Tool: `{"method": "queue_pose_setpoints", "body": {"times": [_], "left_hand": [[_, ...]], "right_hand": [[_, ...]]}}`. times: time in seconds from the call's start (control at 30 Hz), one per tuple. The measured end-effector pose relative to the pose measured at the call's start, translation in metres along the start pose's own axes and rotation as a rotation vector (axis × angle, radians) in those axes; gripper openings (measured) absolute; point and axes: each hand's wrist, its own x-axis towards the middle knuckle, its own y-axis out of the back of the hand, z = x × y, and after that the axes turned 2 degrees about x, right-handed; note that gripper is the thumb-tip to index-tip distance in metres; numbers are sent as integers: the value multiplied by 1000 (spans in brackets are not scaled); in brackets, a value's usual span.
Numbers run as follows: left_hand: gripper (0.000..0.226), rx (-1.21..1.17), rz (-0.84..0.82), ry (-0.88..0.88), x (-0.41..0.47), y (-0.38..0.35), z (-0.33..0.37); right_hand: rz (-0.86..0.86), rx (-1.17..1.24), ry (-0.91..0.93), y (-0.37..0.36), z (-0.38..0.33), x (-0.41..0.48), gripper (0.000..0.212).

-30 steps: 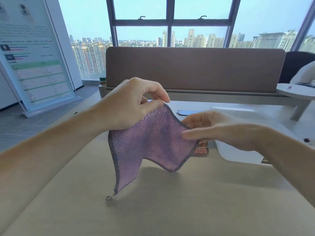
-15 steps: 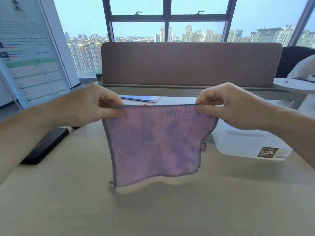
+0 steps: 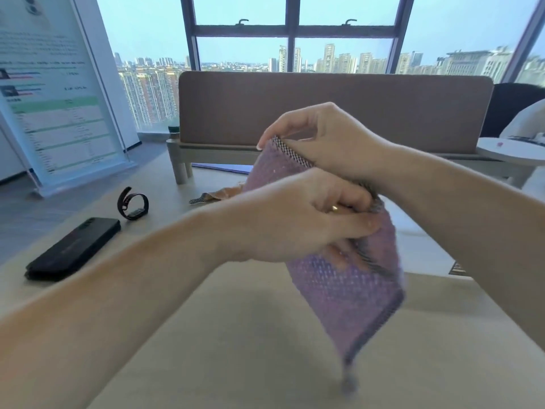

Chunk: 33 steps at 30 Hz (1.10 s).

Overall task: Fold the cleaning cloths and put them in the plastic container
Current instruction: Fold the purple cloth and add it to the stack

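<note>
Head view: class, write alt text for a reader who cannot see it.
Two hands hold a purple cloth in the air above a desk, the left hand crossing under the right hand. A black phone and a watch lie on the desk at left.

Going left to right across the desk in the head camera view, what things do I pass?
Black phone → dark smartwatch with looped strap → orange cloth lying on the desk → purple mesh cleaning cloth held up in both hands.

Light wood table: black phone and smartwatch at far left; orange cloth at far centre.
</note>
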Motion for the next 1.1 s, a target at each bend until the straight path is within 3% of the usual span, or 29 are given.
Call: {"method": "queue_pose_setpoints", "body": {"times": [0.17, 0.3, 0.37, 0.47, 0.57, 0.67, 0.8, 0.93, 1.1], "left_hand": [[34, 200, -5, 10, -11, 6, -27], [19, 458, 311, -13, -24, 28, -64], [33, 565, 374, 92, -29, 31, -89], [55, 560, 249, 368, -35, 15, -134], [55, 611, 190, 525, -35, -2, -166], [33, 628, 116, 511, -33, -2, -170], [14, 535, -38, 431, -35, 5, -165], [1, 408, 131, 331, -36, 16, -157], [12, 550, 299, 229, -34, 40, -148]], "right_hand": [[-217, 184, -184, 4, 10, -22, 26], [-111, -38, -291, 8, 51, -60, 25], [-184, -132, -390, 1, 70, -96, 44], [-329, -383, -448, -22, 102, -146, 63], [-198, -443, -465, -34, 129, -156, 51], [-156, -448, -483, -42, 142, -139, 41], [-245, -417, -513, -48, 151, -119, 17], [-382, -338, -550, -35, 151, -111, 10], [-212, 47, -521, -3, 129, -95, 10]]}}
